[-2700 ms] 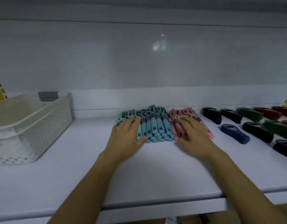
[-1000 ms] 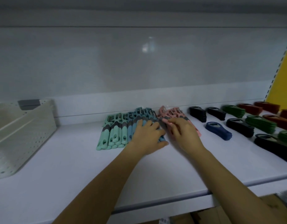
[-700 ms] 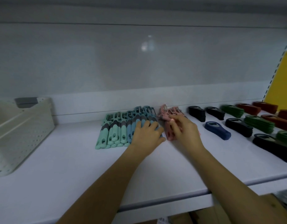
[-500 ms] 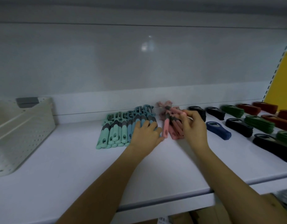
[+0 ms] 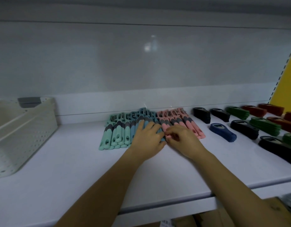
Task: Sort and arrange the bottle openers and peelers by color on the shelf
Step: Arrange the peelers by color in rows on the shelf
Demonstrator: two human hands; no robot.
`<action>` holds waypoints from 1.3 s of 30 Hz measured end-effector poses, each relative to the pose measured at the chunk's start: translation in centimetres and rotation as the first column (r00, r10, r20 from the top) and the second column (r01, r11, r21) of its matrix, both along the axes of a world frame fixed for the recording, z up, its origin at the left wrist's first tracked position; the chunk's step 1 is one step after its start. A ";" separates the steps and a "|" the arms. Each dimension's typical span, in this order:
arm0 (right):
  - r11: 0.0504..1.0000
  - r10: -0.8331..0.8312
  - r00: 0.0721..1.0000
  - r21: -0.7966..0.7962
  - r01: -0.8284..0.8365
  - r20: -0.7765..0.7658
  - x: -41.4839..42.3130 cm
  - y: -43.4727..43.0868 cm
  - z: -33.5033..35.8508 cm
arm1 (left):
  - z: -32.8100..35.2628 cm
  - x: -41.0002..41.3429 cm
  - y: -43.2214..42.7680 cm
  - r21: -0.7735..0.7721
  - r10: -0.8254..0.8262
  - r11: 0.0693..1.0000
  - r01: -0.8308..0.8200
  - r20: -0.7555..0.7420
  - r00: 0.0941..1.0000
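Peelers lie side by side on the white shelf [image 5: 76, 169] in colour groups: mint green peelers [image 5: 115, 135] at left, blue peelers [image 5: 142, 118] in the middle, pink peelers [image 5: 184, 122] at right. My left hand [image 5: 148, 138] rests flat on the blue peelers, fingers spread. My right hand [image 5: 182, 140] lies over the near ends of the pink peelers with its fingers curled and pinches the end of one beside the left hand. Right of them are stacks of bottle openers: black [image 5: 201, 114], dark blue [image 5: 223, 132], green [image 5: 264, 126] and red [image 5: 254, 110].
A white perforated basket [image 5: 22, 133] stands at the left end of the shelf. The shelf's back panel rises right behind the rows. A yellow panel [image 5: 287, 79] closes the right side. Cardboard boxes show below the front edge.
My right hand, which had lifted a pink peeler half a second ago, has come down onto the pink group. My left hand has stayed on the blue peelers.
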State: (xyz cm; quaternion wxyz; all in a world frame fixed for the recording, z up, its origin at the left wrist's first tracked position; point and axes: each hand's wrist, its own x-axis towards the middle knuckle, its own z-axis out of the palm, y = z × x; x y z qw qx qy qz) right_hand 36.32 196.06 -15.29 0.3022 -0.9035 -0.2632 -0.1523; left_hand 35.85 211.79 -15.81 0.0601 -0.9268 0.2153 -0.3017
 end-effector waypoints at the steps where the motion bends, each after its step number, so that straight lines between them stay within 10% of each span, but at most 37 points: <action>1: 1.000 -0.001 1.000 -0.015 0.002 0.021 0.0 0.0 0.0 | -0.1 0.1 0.1 -0.012 -0.010 1.000 0.010 0.031 0.999; 16: 0.981 -0.140 0.989 -0.130 0.144 0.039 1.1 -0.4 -0.7 | -0.3 0.9 -1.1 0.012 0.051 0.999 -0.052 0.065 0.997; 21: 0.816 -0.577 0.808 -0.101 0.569 -0.114 1.1 -1.8 -0.1 | -0.5 1.1 -1.3 0.001 0.067 0.998 -0.068 0.064 0.996; 25: 0.860 -0.503 0.810 -0.081 0.504 -0.302 1.4 -1.9 -0.4 | -0.8 1.2 -1.6 0.012 0.032 0.999 -0.033 0.076 0.997; 39: 0.868 -0.444 0.870 -0.345 0.358 -0.214 0.9 -0.9 -0.7 | 0.0 -0.5 0.4 -0.096 0.103 0.989 -0.109 -0.061 0.993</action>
